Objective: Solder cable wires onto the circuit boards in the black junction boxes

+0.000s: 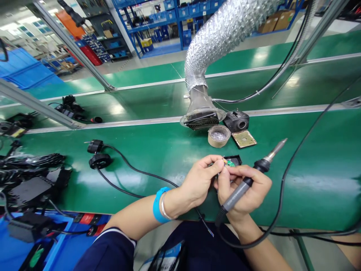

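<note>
In my right hand (245,192) lies a soldering iron (237,195), its metal tip pointing up and away to the right. The thumb and forefinger of that hand also pinch at a small part beside a green circuit board (230,163). My left hand (201,178) has its fingertips pressed together at the same spot, on a tiny yellowish piece (225,160). Behind the fingertips shows a black plastic housing (236,159), mostly hidden by the hands. A black cable (135,169) with a plug (95,146) runs under my left wrist.
A fume extractor hood (201,111) on a silver duct hangs at the back. Near it stand a round solder tub (219,136), an iron stand (238,120) and a sponge tray (244,139). Black adapters (34,186) with coiled cables are piled at left, above blue bins (64,241).
</note>
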Action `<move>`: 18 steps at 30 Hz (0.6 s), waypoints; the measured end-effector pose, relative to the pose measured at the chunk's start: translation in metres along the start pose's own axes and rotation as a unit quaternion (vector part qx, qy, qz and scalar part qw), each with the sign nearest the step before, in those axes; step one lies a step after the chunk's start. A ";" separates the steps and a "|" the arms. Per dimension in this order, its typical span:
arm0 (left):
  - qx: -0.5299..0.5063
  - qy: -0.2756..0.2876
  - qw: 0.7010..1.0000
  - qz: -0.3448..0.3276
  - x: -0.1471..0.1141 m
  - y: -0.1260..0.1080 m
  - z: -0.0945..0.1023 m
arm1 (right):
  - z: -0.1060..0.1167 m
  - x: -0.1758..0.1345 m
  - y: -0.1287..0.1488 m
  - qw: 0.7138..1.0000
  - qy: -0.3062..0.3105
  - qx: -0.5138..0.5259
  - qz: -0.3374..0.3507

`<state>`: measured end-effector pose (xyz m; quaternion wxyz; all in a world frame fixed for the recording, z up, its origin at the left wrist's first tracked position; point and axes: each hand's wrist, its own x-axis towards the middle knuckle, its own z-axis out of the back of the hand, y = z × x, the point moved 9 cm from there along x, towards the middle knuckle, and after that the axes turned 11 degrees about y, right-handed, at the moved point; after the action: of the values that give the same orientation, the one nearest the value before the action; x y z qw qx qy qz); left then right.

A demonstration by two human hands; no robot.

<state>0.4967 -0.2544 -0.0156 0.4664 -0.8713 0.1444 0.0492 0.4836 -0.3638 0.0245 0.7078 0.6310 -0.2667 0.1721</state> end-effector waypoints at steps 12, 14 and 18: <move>0.335 0.106 0.936 0.001 0.005 -0.018 0.003 | 0.005 0.017 -0.026 0.970 0.191 0.093 -0.118; 0.371 0.160 0.914 0.048 0.005 -0.010 0.000 | 0.002 0.016 -0.027 0.961 0.242 0.073 -0.115; 0.391 0.245 0.880 0.112 0.001 0.004 0.000 | 0.003 0.013 -0.028 0.950 0.301 0.019 -0.082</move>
<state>0.4967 -0.2565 -0.0188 0.7104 -0.5802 0.3584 -0.1738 0.5093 -0.3723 0.0103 0.7551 0.5825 0.0146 0.3006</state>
